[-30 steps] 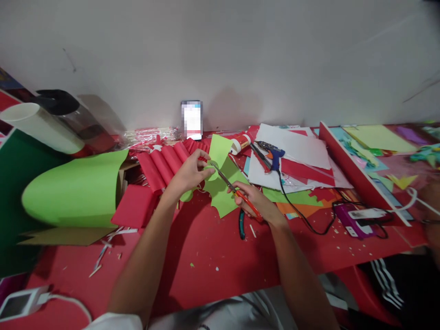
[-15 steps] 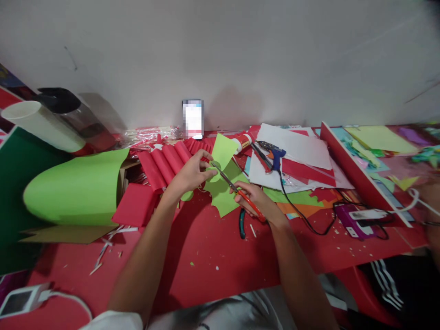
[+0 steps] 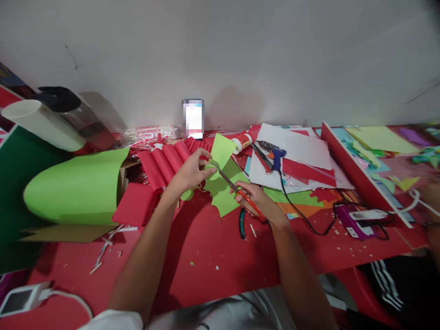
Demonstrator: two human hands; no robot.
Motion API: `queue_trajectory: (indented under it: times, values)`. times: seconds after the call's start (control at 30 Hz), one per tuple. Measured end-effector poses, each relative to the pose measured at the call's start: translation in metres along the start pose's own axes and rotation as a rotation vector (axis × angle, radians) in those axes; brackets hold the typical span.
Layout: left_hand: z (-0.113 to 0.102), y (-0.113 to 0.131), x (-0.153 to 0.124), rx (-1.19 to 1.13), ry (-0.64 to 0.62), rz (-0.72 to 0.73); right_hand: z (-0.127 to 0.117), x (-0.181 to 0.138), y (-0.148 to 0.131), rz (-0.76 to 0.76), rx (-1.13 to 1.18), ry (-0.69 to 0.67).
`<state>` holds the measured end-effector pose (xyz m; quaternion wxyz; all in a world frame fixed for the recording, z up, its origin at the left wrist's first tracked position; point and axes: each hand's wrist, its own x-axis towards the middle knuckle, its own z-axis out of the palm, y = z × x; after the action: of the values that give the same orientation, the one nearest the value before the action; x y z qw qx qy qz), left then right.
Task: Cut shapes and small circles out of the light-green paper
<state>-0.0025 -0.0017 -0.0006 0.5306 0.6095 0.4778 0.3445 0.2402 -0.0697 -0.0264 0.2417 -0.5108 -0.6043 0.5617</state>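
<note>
My left hand (image 3: 189, 173) pinches a piece of light green paper (image 3: 220, 183) held just above the red table (image 3: 206, 256). My right hand (image 3: 256, 201) grips red-handled scissors (image 3: 237, 190), whose blades reach up-left into the green paper close to my left fingers. The paper has a jagged, partly cut edge. A pleated red paper fan (image 3: 168, 162) lies just behind my left hand.
A large roll of green paper (image 3: 75, 188) and a white roll (image 3: 41, 126) lie at the left. A blue glue gun (image 3: 273, 153) with its black cord, a glue bottle (image 3: 242, 142) and stacked sheets sit at the right. A green-handled tool (image 3: 242, 223) lies under my right wrist. A phone (image 3: 193, 118) leans on the wall.
The green paper has turned slightly in my left hand and the scissors have shifted a little along it. Both hands stay in about the same place.
</note>
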Motion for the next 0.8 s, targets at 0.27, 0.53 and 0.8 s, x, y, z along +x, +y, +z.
queue_trajectory:
  times: [0.27,0.53,0.8]
  values:
    - [-0.0019,0.0021,-0.0013,0.011,-0.017,-0.014,-0.0009,0.0003,0.0037,0.011,-0.001,-0.031]
    - [-0.0005,0.0012,-0.0013,0.002,-0.043,-0.028,0.0001,0.0018,0.0048,-0.026,-0.028,-0.025]
    - [-0.0007,-0.0021,0.0000,-0.006,-0.039,-0.016,0.0047,0.0018,0.0023,-0.006,-0.031,0.019]
